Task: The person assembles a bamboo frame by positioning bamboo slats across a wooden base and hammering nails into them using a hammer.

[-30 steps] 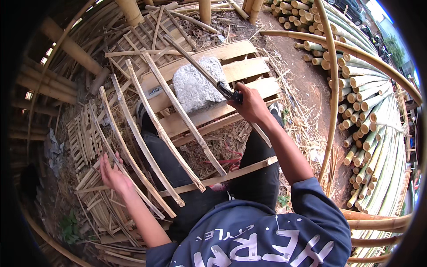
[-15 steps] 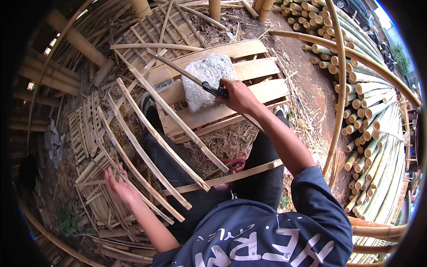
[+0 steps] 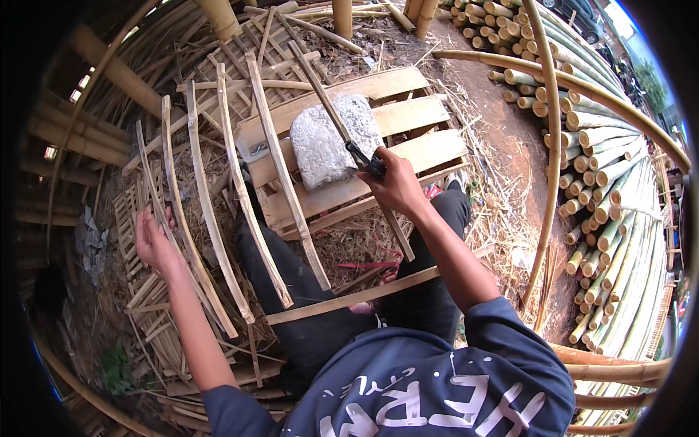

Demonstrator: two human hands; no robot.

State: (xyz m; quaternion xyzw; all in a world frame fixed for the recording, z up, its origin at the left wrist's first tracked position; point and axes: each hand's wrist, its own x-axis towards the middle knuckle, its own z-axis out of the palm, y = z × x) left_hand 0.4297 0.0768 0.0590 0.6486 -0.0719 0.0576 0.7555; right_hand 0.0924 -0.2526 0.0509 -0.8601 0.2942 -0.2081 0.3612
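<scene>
My left hand [image 3: 154, 240] is at the left, its fingers curled around the leftmost of several long, thin bamboo slats. These pale slats, such as the bamboo slat [image 3: 209, 197], stand side by side, slanting over my left leg. My right hand [image 3: 397, 182] is closed on a black-handled tool [image 3: 364, 159], whose exact kind I cannot make out. The tool lies against the rightmost slat [image 3: 320, 91], which passes under this hand. Below it sits a rough grey stone block [image 3: 320, 164] on a low wooden slatted platform [image 3: 429, 149]. A cross slat [image 3: 349, 300] lies over my lap.
A large stack of cut bamboo poles [image 3: 608, 197] fills the right side. Curved bamboo poles [image 3: 555, 146] arch in front of it. Slatted bamboo panels [image 3: 131, 218] and loose strips lie at the left. A small clear container [image 3: 255, 151] sits left of the stone.
The slats have swung together to a more upright slant, their near ends shifting left. My left hand has moved up and left, closing on the leftmost slat. My right hand has shifted slightly right and down.
</scene>
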